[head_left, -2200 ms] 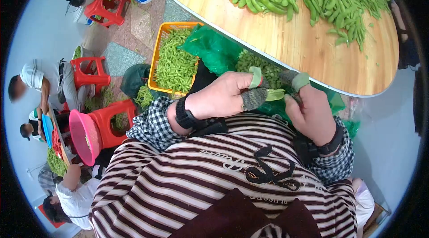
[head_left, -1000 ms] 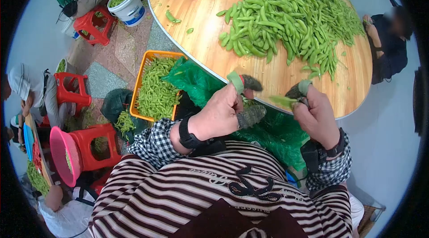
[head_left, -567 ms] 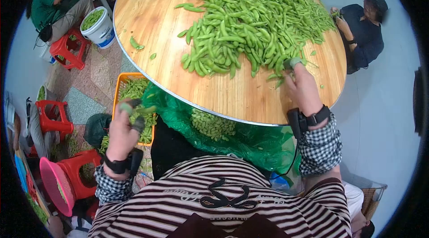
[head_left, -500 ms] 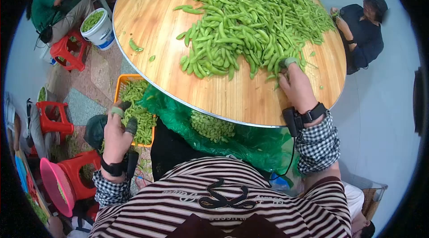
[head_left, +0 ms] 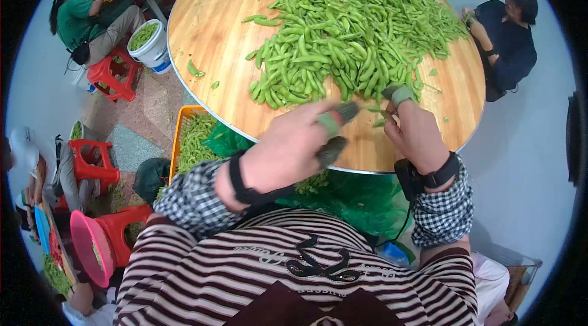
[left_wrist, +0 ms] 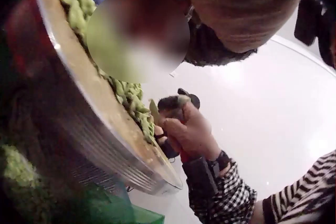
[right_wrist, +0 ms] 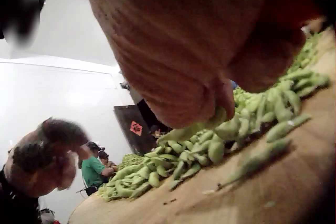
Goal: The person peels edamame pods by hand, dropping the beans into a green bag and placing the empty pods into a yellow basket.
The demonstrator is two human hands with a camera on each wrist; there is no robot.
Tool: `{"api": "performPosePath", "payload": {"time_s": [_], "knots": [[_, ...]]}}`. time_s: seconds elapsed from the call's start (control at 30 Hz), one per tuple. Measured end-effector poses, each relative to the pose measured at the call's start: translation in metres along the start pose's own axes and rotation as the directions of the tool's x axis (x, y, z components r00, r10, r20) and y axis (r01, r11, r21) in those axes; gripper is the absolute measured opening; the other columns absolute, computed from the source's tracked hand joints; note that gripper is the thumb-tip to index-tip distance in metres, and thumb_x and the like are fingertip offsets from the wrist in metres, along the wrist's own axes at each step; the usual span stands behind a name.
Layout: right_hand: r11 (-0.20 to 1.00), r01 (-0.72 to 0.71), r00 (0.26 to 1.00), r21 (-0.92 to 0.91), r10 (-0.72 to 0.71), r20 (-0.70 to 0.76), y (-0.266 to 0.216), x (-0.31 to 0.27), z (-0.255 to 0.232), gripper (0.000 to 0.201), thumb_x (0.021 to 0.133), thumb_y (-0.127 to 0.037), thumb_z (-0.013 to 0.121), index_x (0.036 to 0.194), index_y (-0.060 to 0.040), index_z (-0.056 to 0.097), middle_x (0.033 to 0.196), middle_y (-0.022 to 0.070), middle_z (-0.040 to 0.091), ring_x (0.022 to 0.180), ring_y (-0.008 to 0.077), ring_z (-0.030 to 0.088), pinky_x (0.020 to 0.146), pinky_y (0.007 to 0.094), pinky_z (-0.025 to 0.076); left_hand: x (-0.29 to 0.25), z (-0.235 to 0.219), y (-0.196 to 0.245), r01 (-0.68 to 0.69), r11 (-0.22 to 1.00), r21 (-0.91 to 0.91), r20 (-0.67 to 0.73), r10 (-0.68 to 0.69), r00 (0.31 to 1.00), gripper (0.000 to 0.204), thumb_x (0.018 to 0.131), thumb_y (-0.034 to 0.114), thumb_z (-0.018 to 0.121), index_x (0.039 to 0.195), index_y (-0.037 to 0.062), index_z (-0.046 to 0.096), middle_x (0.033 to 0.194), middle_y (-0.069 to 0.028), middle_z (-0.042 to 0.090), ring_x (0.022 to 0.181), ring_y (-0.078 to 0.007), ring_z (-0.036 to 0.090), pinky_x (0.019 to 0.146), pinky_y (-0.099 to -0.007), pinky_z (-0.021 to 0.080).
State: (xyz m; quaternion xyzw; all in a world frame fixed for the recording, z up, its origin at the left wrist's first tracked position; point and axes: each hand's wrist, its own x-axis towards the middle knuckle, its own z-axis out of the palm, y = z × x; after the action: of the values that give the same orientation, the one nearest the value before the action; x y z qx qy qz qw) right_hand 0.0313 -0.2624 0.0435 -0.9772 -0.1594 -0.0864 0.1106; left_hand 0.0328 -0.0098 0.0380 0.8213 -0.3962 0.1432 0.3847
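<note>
Blurred by motion, my left hand [head_left: 288,145] is over the near edge of the round wooden table [head_left: 223,90]. Its thumb and forefinger, in dark knit finger covers with green bands, stand apart with nothing between them. My right hand [head_left: 419,133] is at the near side of a heap of green soybean pods [head_left: 343,38], wearing similar finger covers. Its fingertips pinch a pod [right_wrist: 191,131], which also shows beside the fingers in the left wrist view. A few loose pods [right_wrist: 257,161] lie on the wood close by.
An orange crate [head_left: 177,136] of pods stands on the floor at left, partly behind my sleeve. Green plastic [head_left: 361,200] with shelled beans lies below the table edge. Red stools [head_left: 95,163], a pink basket [head_left: 92,246] and a white bucket [head_left: 150,47] stand left. Other people sit around.
My hands were together over the green plastic, then parted. The left went out over the orange crate and has swung back toward the right hand. The right moved up to the heap and pinches a pod.
</note>
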Motion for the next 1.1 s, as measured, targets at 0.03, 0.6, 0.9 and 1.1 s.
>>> {"api": "performPosePath", "payload": {"time_s": [0.03, 0.6, 0.9, 1.1], "knots": [[0.997, 0.083, 0.996, -0.008, -0.083, -0.02, -0.009, -0.001, -0.007, 0.021, 0.077, -0.012, 0.061, 0.09, -0.0013, 0.048, 0.07, 0.0178, 0.056, 0.064, 0.0363, 0.058, 0.052, 0.0437, 0.047, 0.01, 0.008, 0.002, 0.005, 1.0, 0.008, 0.007, -0.005, 1.0, 0.029, 0.081, 0.01, 0.063, 0.11, 0.0042, 0.059, 0.105, -0.0165, 0.06, 0.092, -0.0351, 0.061, 0.078, -0.0386, 0.05], [0.098, -0.338, 0.93, 0.936, 0.185, 0.317, -0.05, -0.023, 0.014, 0.023, 0.09, -0.007, 0.037, 0.111, -0.0045, 0.045, 0.067, 0.0026, 0.05, 0.042, 0.0097, 0.046, 0.04, 0.0215, 0.039, -0.006, 0.038, 0.002, 0.565, 0.089, -0.82, 0.484, -0.418, 0.769, 0.014, 0.098, 0.014, 0.046, 0.106, 0.0072, 0.056, 0.063, 0.0039, 0.042, 0.054, -0.0053, 0.035, 0.05, -0.0201, 0.028], [0.206, -0.342, 0.939, 0.917, 0.106, 0.326, -0.057, -0.025, 0.013, 0.016, 0.091, -0.005, 0.035, 0.105, -0.0038, 0.042, 0.062, 0.0028, 0.048, 0.04, 0.0096, 0.044, 0.038, 0.0219, 0.036, -0.019, 0.049, -0.005, 0.445, 0.645, -0.621, 0.299, -0.33, 0.895, 0.01, 0.094, 0.012, 0.053, 0.1, 0.0042, 0.056, 0.089, -0.0008, 0.058, 0.082, -0.0129, 0.054, 0.074, -0.0265, 0.045], [0.267, -0.385, 0.923, 0.884, 0.107, 0.37, -0.062, -0.027, 0.009, 0.017, 0.092, -0.005, 0.034, 0.107, -0.0042, 0.042, 0.061, 0.0031, 0.051, 0.037, 0.0093, 0.041, 0.035, 0.0231, 0.033, -0.018, 0.037, 0.004, 0.379, 0.82, -0.43, 0.267, -0.285, 0.921, 0.008, 0.095, 0.011, 0.052, 0.097, 0.0044, 0.056, 0.085, 0.0003, 0.057, 0.079, -0.0138, 0.054, 0.073, -0.0282, 0.046]]}}
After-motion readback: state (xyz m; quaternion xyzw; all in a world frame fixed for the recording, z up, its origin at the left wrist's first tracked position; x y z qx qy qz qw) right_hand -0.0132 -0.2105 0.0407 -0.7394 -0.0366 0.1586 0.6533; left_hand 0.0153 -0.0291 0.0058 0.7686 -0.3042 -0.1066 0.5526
